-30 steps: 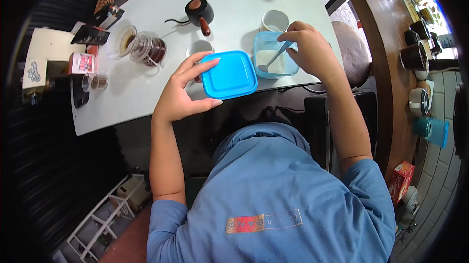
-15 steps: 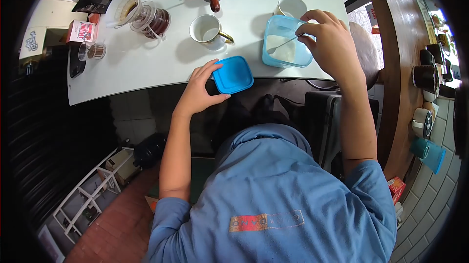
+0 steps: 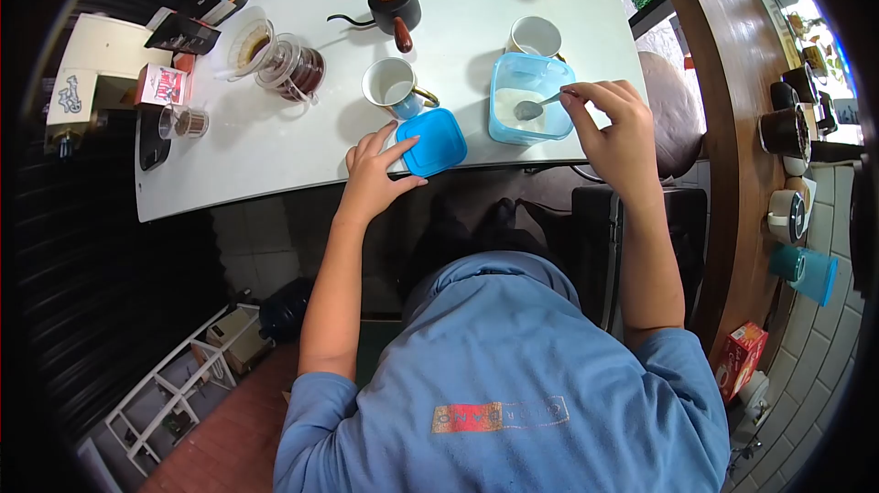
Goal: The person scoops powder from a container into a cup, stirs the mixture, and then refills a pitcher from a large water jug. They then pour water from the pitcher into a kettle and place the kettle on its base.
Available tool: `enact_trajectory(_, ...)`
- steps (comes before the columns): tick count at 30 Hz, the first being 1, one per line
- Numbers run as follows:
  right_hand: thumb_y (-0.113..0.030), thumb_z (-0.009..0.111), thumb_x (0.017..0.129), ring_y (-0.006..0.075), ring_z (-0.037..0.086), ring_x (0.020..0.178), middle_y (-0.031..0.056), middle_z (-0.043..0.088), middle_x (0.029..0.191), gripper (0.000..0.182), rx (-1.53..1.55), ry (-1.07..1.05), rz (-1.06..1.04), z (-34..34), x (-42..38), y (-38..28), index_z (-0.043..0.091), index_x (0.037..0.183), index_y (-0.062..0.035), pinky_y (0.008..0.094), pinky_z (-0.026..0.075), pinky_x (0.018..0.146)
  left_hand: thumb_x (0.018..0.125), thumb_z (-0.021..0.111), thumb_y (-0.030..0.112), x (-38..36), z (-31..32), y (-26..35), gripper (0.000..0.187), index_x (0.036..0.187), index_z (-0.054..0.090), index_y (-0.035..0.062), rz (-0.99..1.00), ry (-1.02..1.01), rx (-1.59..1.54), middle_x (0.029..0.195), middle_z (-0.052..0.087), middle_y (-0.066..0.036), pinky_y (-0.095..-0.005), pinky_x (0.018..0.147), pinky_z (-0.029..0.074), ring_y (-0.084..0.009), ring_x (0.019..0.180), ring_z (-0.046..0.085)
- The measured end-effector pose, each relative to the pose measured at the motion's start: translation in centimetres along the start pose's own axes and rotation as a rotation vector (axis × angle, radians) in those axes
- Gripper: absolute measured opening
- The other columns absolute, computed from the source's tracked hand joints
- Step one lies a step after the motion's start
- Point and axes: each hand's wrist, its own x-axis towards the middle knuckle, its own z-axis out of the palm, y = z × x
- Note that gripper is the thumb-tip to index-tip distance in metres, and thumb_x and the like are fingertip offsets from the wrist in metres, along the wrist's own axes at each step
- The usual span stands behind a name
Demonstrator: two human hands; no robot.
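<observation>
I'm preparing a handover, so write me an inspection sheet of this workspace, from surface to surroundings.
Surface: glossy white table.
Things in use: blue lid, spoon, open tub holding white powder.
Clutter: two mugs, kettle, coffee carafe, box.
Hands: left hand grips the lid; right hand holds the spoon over the tub.
Cables: thin loop near the table edge, perhaps a cord; cannot tell.
Surroundings: stool and wooden ledge right of the table.
</observation>
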Motion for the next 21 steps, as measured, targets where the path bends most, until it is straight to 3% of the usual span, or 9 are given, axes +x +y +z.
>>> enact_trajectory(1,-0.01,0.07,0.082,0.0268,0.061,0.076,0.0087,0.07,0.08,0.007,-0.004,0.007,0.007,0.1,-0.2,-0.2,0.073,0.086,-0.0041,0.0373,0.048,0.073,0.058,0.089,0.033,0.0,-0.4,-0.2,0.068,0.122,0.067,0.0274,0.009,-0.005,0.002,0.14,0.051,-0.01,-0.0435,0.109,0.028,-0.0288,0.128,0.043)
enact_trajectory(3,-0.009,0.069,0.084,0.0255,0.061,0.07,0.0089,0.069,0.079,0.007,0.041,0.012,0.082,0.1,-0.4,-0.7,0.07,0.087,-0.0026,0.0357,0.048,0.067,0.061,0.088,0.035,0.1,-1.1,-0.5,0.068,0.122,0.065,0.0157,0.071,0.009,0.02,0.134,0.054,-0.013,-0.0423,0.105,0.033,-0.0302,0.124,0.048)
enact_trajectory(4,-0.009,0.069,0.084,0.0255,0.061,0.07,0.0089,0.069,0.079,0.007,0.034,0.021,0.089,0.3,-0.6,-0.8,0.07,0.087,-0.0026,0.0357,0.048,0.067,0.061,0.088,0.035,0.6,-1.0,-1.2,0.068,0.122,0.065,0.0157,0.084,0.005,0.018,0.134,0.054,-0.013,-0.0423,0.105,0.033,-0.0302,0.124,0.048)
enact_trajectory(6,-0.008,0.066,0.086,0.0246,0.06,0.065,0.0094,0.067,0.077,0.006,0.029,0.074,0.095,0.9,-0.9,-0.8,0.066,0.089,-0.0017,0.0346,0.048,0.062,0.064,0.088,0.033,1.9,-0.5,-2.3,0.069,0.12,0.06,0.0043,-0.19,0.121,-0.288,0.127,0.056,-0.017,-0.0431,0.1,0.041,-0.0324,0.117,0.053)
enact_trajectory(7,-0.008,0.066,0.086,0.0246,0.06,0.065,0.0094,0.067,0.077,0.006,0.019,0.082,0.101,0.9,-1.0,-1.0,0.066,0.089,-0.0017,0.0346,0.048,0.062,0.064,0.088,0.033,2.6,-0.4,-2.3,0.069,0.12,0.06,0.0043,-0.178,0.115,-0.292,0.127,0.056,-0.017,-0.0431,0.1,0.041,-0.0324,0.117,0.053)
enact_trajectory(9,-0.007,0.064,0.088,0.0244,0.06,0.066,0.0101,0.066,0.076,0.006,0.023,0.13,0.125,1.0,-1.1,-1.7,0.064,0.09,-0.0011,0.0347,0.048,0.062,0.067,0.087,0.029,3.9,-0.3,-2.0,0.07,0.12,0.055,-0.0028,-0.118,0.335,-0.329,0.123,0.057,-0.02,-0.0438,0.096,0.045,-0.0336,0.113,0.056)
enact_trajectory(11,-0.006,0.064,0.088,0.0241,0.06,0.066,0.0103,0.066,0.076,0.005,-0.004,0.161,0.126,1.3,-1.1,-2.2,0.064,0.089,-0.0009,0.0347,0.048,0.062,0.064,0.089,0.026,5.5,0.1,-2.4,0.07,0.119,0.056,-0.0014,-0.107,0.361,-0.39,0.116,0.062,-0.018,-0.0429,0.096,0.047,-0.0322,0.111,0.059)
enact_trajectory(13,-0.005,0.064,0.088,0.0238,0.06,0.066,0.0105,0.066,0.076,0.004,-0.031,0.19,0.129,1.5,-1.2,-2.6,0.064,0.089,-0.0007,0.0347,0.048,0.062,0.063,0.089,0.024,6.8,0.7,-3.0,0.07,0.119,0.056,-0.0009,0.003,0.24,-0.713,0.109,0.066,-0.016,-0.041,0.094,0.049,-0.0301,0.105,0.064)
enact_trajectory(21,-0.004,0.067,0.085,0.0246,0.06,0.065,0.0111,0.068,0.079,0.005,-0.137,0.247,0.145,2.4,-2.5,-3.8,0.065,0.088,-0.0005,0.0346,0.048,0.061,0.063,0.088,0.016,7.7,2.1,-2.7,0.069,0.123,0.055,0.0049,-0.12,0.327,-0.725,0.107,0.067,-0.012,-0.0379,0.088,0.052,-0.0255,0.101,0.066)
